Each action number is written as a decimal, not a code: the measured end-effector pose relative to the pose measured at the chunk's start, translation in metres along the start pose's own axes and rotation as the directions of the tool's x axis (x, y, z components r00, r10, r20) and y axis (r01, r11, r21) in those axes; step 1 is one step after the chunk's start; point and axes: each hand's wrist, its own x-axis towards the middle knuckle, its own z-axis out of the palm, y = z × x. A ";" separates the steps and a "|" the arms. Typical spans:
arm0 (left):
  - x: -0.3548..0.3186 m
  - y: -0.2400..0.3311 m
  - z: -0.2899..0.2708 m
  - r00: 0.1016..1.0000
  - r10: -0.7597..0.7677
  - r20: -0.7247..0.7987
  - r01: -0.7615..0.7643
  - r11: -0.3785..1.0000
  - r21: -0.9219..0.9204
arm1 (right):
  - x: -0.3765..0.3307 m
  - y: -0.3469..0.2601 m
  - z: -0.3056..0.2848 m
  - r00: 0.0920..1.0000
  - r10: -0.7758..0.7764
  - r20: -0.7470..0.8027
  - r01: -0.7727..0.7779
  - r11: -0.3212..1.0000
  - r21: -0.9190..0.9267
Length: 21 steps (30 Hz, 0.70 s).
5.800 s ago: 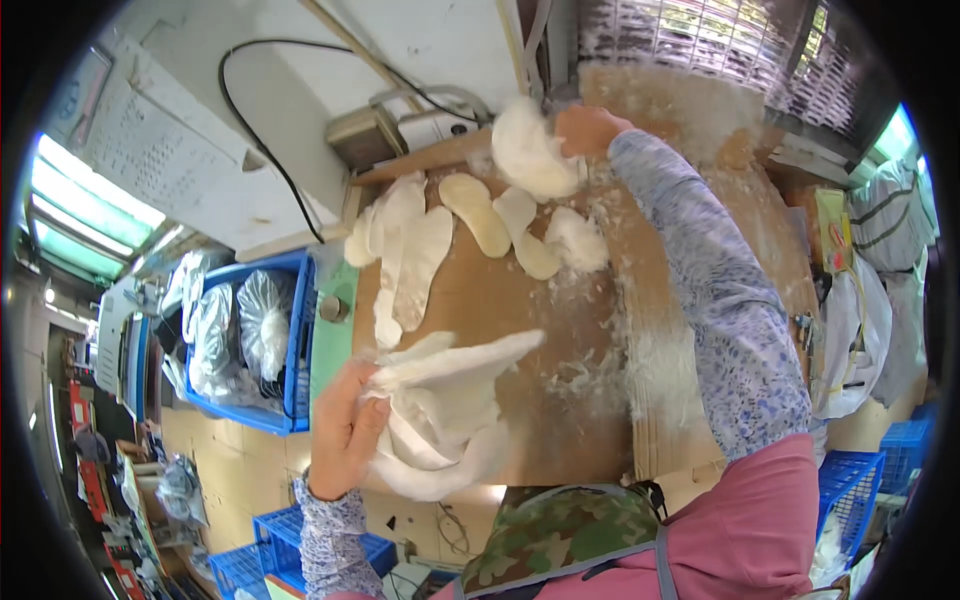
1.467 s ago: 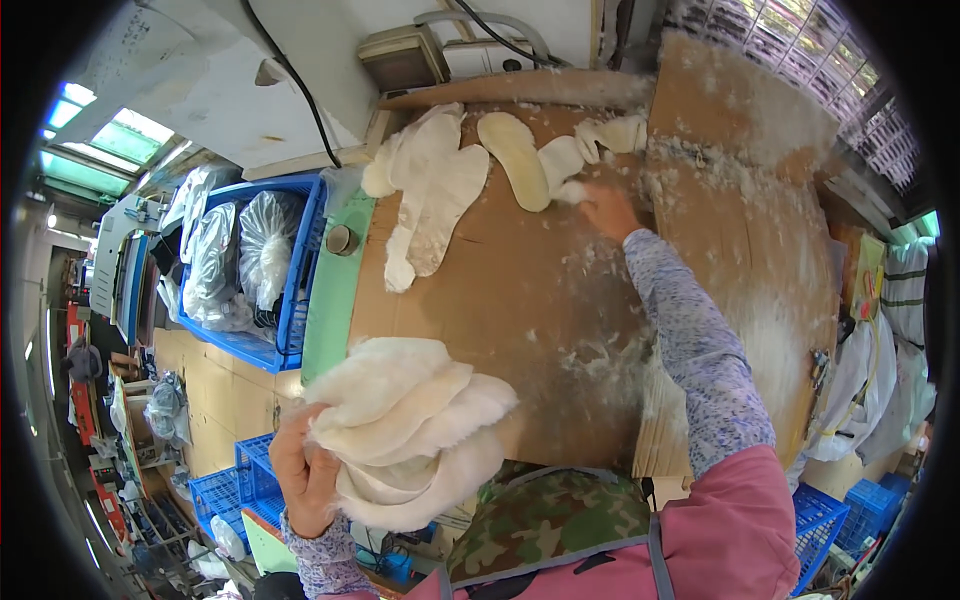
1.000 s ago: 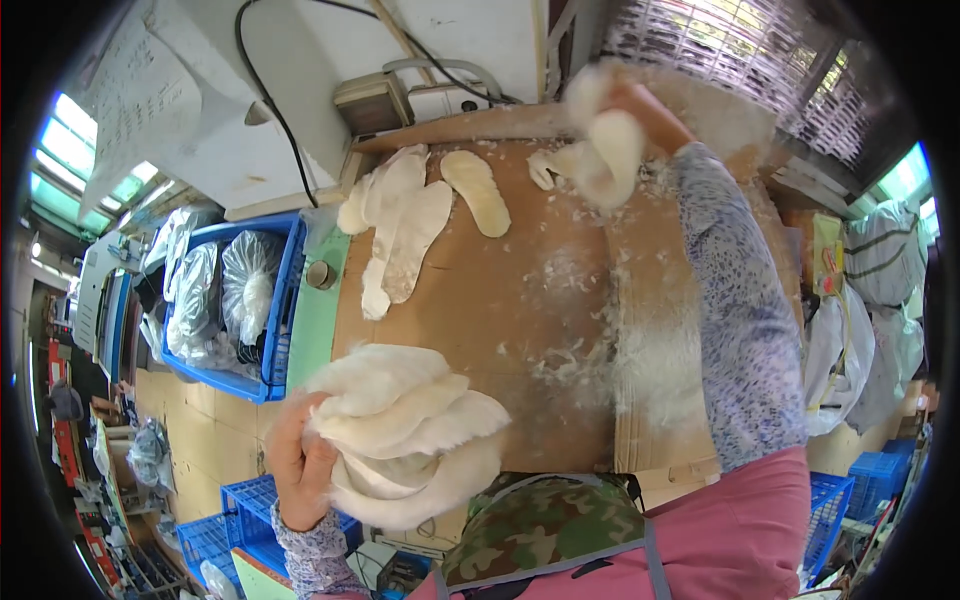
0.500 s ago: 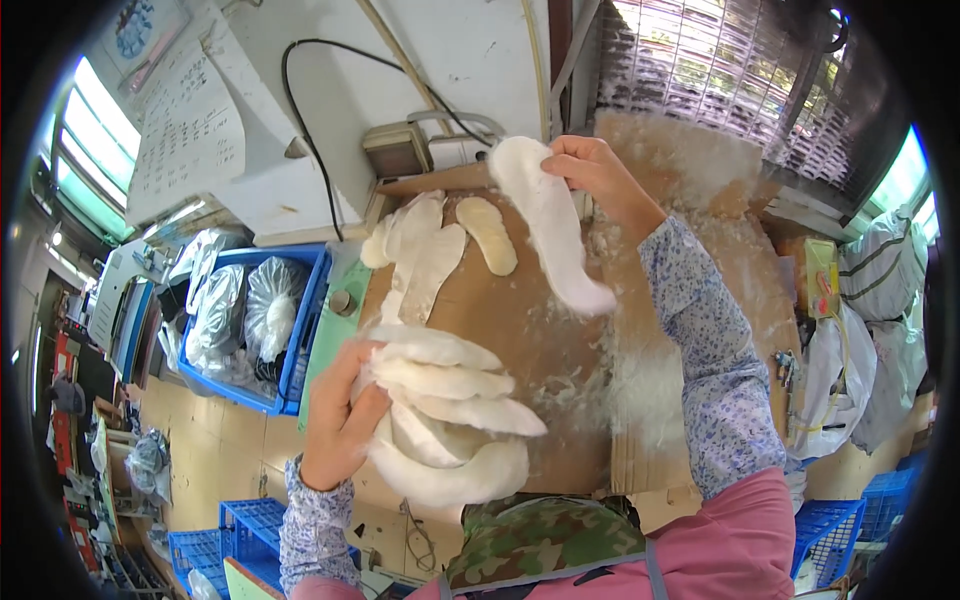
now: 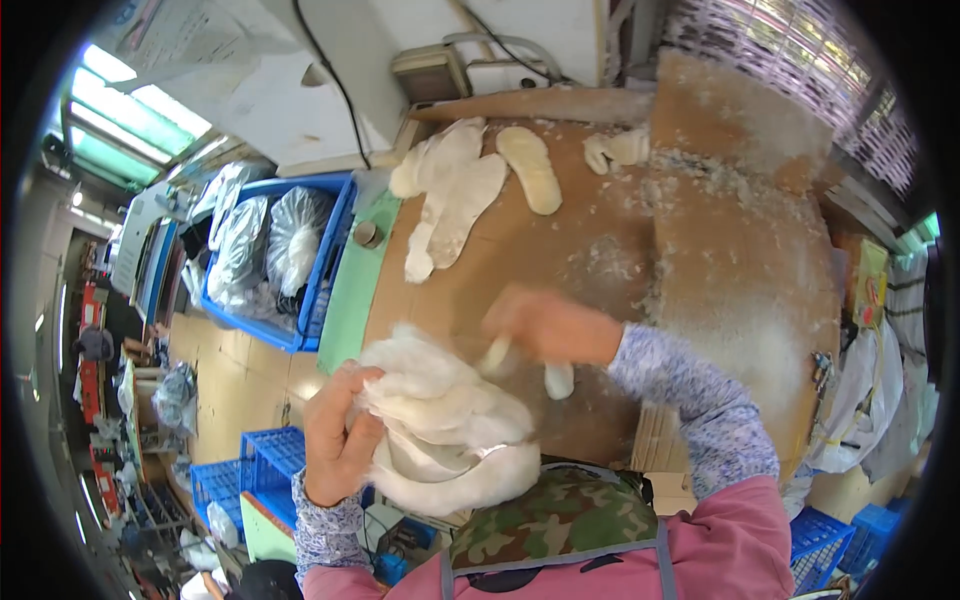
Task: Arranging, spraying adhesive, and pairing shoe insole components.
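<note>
Now gripped the stack [image 5: 450, 425] firmly underneath with left hand [image 5: 335, 435]; right hand [image 5: 545, 328], blurred, pinched a fleecy insole [image 5: 558, 380] — best laid squarely on top, edges aligned.

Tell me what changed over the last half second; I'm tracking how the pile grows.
The right hand swung back from the far end of the wooden table, bringing the white fleecy insole it had lifted down to the stack of white insoles; it is motion-blurred. The left hand kept its grip on the stack. The insoles at the far edge stayed put.
</note>
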 end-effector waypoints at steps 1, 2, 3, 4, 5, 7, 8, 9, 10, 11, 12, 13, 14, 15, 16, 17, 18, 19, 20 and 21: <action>-0.004 -0.003 -0.003 0.999 -0.024 -0.020 0.023 0.999 -0.038 | -0.005 0.026 -0.008 0.995 0.037 -0.095 -0.046 0.995 -0.091; -0.006 -0.007 -0.005 0.998 -0.049 -0.041 0.046 0.996 -0.079 | 0.000 0.042 -0.018 0.970 0.111 -0.218 -0.157 0.965 -0.211; -0.007 -0.005 -0.010 0.997 -0.074 -0.025 0.072 0.995 -0.071 | 0.016 0.041 -0.040 0.946 0.220 -0.238 -0.260 0.954 -0.148; -0.011 -0.007 -0.015 0.993 -0.104 -0.047 0.101 0.993 -0.056 | 0.031 0.030 -0.055 0.883 0.347 -0.317 -0.372 0.928 -0.019; -0.012 -0.010 -0.016 0.996 -0.084 0.003 0.084 0.996 -0.015 | 0.037 0.022 -0.065 0.787 0.486 -0.379 -0.484 0.868 0.107; -0.011 -0.008 -0.015 0.988 -0.132 0.074 0.130 0.991 0.032 | 0.045 0.014 -0.049 0.797 0.489 -0.356 -0.410 0.869 0.275; -0.009 -0.007 -0.012 0.988 -0.139 0.071 0.137 0.990 0.028 | 0.047 0.004 -0.042 0.793 0.490 -0.361 -0.329 0.844 0.424; -0.006 -0.011 -0.009 0.995 -0.071 0.072 0.071 0.997 0.010 | 0.053 -0.016 -0.037 0.884 0.416 -0.215 -0.339 0.885 0.319; -0.004 -0.015 -0.007 0.997 -0.003 0.071 0.004 1.000 -0.006 | 0.057 -0.039 -0.029 0.939 0.339 -0.054 -0.321 0.922 0.215; -0.001 -0.019 -0.003 0.998 0.018 0.066 -0.015 0.999 -0.045 | 0.056 -0.051 -0.010 0.978 0.184 -0.096 -0.151 0.948 0.280; 0.001 -0.020 -0.001 0.997 0.013 0.071 -0.010 0.999 -0.051 | 0.055 -0.059 0.007 0.988 0.030 -0.149 0.022 0.941 0.337; 0.004 -0.021 -0.002 0.993 0.009 0.114 -0.003 0.999 -0.053 | 0.053 -0.065 0.013 0.988 0.039 -0.147 0.013 0.942 0.336; 0.004 -0.020 -0.005 0.988 0.000 0.153 0.007 0.999 -0.045 | 0.054 -0.072 0.018 0.982 0.022 -0.187 0.048 0.931 0.361; -0.001 -0.022 -0.010 0.987 -0.019 0.158 0.020 1.000 -0.004 | 0.054 -0.074 0.021 0.974 0.007 -0.228 0.083 0.920 0.383; -0.004 -0.024 -0.012 0.987 -0.024 0.161 0.025 1.000 -0.003 | 0.052 -0.068 0.022 0.974 0.011 -0.228 0.081 0.918 0.388; -0.006 -0.025 -0.011 0.990 -0.051 0.130 0.052 0.999 -0.004 | 0.045 -0.055 0.022 0.985 0.014 -0.172 0.053 0.923 0.380; -0.009 -0.026 -0.011 0.992 -0.082 0.098 0.082 0.997 -0.001 | 0.040 -0.039 0.022 0.993 0.016 -0.115 0.028 0.927 0.375; -0.009 -0.023 -0.012 0.983 -0.165 0.086 0.165 0.986 0.016 | 0.037 -0.022 0.021 0.986 0.069 -0.149 -0.024 0.958 0.287; -0.010 -0.025 -0.011 0.982 -0.164 0.092 0.164 0.986 0.009 | 0.037 -0.004 0.015 0.975 0.120 -0.185 -0.084 0.977 0.195; -0.010 -0.026 -0.010 0.992 -0.120 0.035 0.119 0.993 0.017 | 0.038 0.009 0.002 0.949 0.300 -0.096 -0.276 0.940 0.202</action>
